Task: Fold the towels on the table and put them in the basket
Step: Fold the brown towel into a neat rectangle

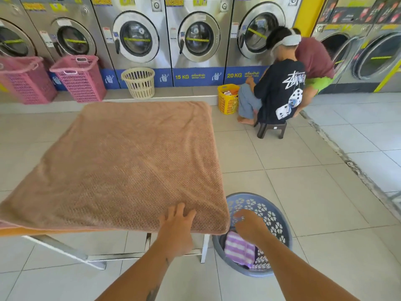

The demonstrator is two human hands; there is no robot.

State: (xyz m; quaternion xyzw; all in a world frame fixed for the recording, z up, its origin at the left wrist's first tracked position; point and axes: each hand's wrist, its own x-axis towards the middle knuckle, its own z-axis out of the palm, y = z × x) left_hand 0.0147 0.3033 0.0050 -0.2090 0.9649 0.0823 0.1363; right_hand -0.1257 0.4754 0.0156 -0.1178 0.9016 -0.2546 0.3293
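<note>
Head view: a laundromat with a pale tiled floor (pixel 303 192); seven steel front-loading washers (pixel 138 38) line the back wall, their blue base strips reading "15 KG" (pixel 181 76) and "20 KG" (pixel 234 75). One brown towel (pixel 121 161) lies spread flat over the table (pixel 205 248); the left hand (pixel 176 222) rests on its near edge, fingers straight and apart. One grey-blue basket (pixel 280 216) stands on the floor just right of the table, with one purple-striped towel (pixel 238 246) inside; the right hand (pixel 249 224) hangs over it, blurred, fingers loose, gripping nothing. Two pink baskets (pixel 80 79), one cream basket (pixel 138 82), one yellow basket (pixel 226 98); two people at the washers, one seated on a dark stool (pixel 271 129).
</note>
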